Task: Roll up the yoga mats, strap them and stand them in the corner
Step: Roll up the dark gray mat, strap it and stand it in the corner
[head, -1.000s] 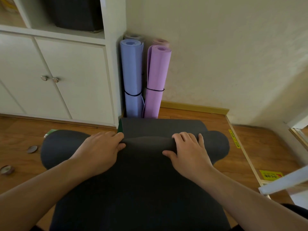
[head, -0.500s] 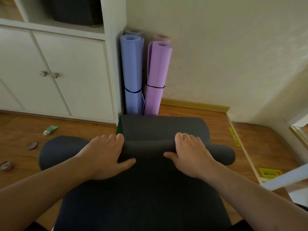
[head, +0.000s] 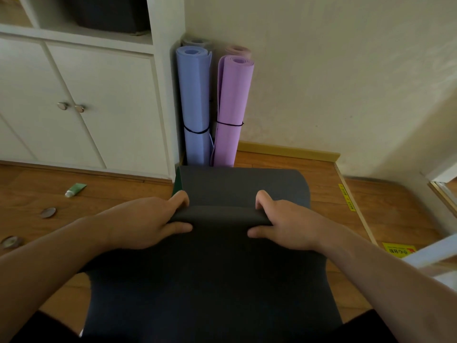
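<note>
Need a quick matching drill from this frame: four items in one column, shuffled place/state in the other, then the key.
Items
1. dark grey mat
2. blue mat
3. purple mat
4. green tube

Place/state
A. lying on the floor by the cabinet
B. standing strapped, next to the cabinet side
C. partly rolled, gripped by the left hand and right hand
D. standing strapped, on the wall side

Pairs: 1-C, 2-B, 3-D, 4-A
</note>
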Available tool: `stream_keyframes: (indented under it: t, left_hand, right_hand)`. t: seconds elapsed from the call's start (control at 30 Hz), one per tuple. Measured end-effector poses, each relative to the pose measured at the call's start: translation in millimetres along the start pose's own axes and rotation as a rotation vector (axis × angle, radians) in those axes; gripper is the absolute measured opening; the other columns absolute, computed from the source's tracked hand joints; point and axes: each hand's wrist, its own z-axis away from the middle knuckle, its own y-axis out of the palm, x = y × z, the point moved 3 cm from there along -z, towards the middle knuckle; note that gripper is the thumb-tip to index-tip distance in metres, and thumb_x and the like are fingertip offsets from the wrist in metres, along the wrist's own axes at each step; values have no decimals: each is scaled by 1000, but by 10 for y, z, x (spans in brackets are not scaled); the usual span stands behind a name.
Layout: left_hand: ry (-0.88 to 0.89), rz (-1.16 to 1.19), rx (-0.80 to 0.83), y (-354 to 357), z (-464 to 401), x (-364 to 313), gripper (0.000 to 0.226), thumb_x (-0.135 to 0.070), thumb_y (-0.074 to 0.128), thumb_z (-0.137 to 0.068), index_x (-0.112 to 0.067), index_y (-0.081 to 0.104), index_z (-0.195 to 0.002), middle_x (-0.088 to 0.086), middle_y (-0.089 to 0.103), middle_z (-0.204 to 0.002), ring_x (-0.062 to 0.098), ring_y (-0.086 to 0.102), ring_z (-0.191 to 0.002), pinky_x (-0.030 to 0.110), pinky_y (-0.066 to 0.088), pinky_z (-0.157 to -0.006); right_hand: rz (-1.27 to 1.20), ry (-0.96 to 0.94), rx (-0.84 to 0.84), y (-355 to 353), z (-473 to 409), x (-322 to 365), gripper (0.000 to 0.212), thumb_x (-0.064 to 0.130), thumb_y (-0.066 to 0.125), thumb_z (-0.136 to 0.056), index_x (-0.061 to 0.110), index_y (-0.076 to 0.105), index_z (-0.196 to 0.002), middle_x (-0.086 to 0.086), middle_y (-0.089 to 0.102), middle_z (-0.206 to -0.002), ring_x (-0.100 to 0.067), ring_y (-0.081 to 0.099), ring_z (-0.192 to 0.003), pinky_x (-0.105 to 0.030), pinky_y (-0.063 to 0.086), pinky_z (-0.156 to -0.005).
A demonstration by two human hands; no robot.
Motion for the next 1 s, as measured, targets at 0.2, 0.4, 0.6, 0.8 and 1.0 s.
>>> stream_keyframes:
  t: [0.2,0.4,0.6,0.8,1.0]
  left_hand:
    - [35,88,-42,-89,45,-30,10,-57,51,-102,-48,52,-98,-17,65,-93,-2,61,-85,31,52,-85]
    - [-77,-72,-97,-67,-64,-55,20,-61,51,-101,-41,54,-97,-16,57,-97,3,56,-87,34,53,-86]
    - [-109,-178,-113,188,-162,-148,21,-49,53,-105,-30,46,-106,-9,56,-105,7,57,-94,31,54,-88]
    - [-75,-36,-42,176,-128,-145,23,-53,55,-103,-33,46,-112,-13,56,-102,5,57,-89,27,51,-86]
    - [-35,67,-105,132,-104,-190,30,-53,60,-100,-36,41,-115,-16,54,-104,4,58,-90,24,49,-84]
  right_hand:
    - [-80,-67,-83,-17,50,8,23,48,71,-97,35,53,-93,9,65,-93,-7,62,-85,-30,45,-72]
    - [75,-44,-183,-19,-32,73,19,52,68,-97,37,59,-92,14,62,-91,-3,58,-85,-28,41,-71]
    - [215,-5,-155,58,-133,83,17,50,60,-102,34,54,-105,11,61,-96,-5,58,-86,-31,49,-77]
    - [237,8,-111,107,-165,32,24,45,64,-101,34,46,-114,12,58,-102,-5,59,-89,-30,53,-81]
    - [273,-9,-242,-2,-110,37,41,45,71,-96,29,45,-123,8,51,-118,-10,51,-106,-33,44,-99]
